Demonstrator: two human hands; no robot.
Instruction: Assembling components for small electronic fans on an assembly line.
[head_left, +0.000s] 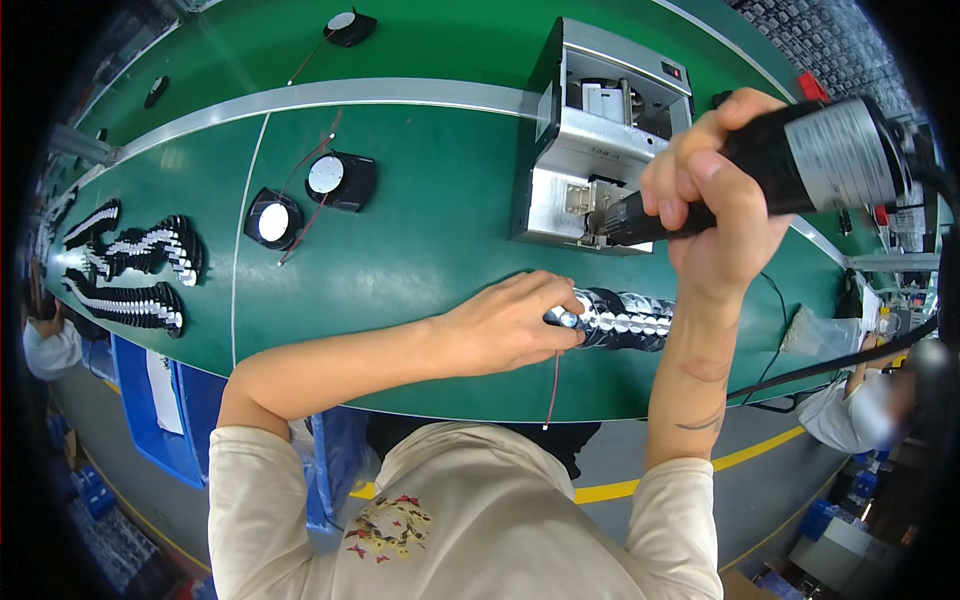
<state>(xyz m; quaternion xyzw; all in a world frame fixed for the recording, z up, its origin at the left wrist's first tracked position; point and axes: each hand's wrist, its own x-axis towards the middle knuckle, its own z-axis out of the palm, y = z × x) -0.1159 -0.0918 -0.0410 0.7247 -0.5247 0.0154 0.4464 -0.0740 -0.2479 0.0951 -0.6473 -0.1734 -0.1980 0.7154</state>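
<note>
My right hand (725,190) is wrapped round a black electric screwdriver (765,150) with a silver label. The screwdriver's nose points down-left into the front of a metal screw feeder (580,150); its tip is hard to make out there. On the green bench my left hand (500,325) curls over a small black part with a shiny silver face (563,318), mostly hidden by the fingers. A thin red wire (555,390) with a pale connector trails from it toward the near edge. Just right of these fingers lies a row of similar black-and-silver parts (630,322).
Two black parts with white discs and red wires (325,175) lie left of the feeder. Rows of black-and-silver parts (130,305) sit far left. A metal rail (400,92) crosses behind. Dark cable (840,355) runs at right; a blue bin (150,440) stands below left.
</note>
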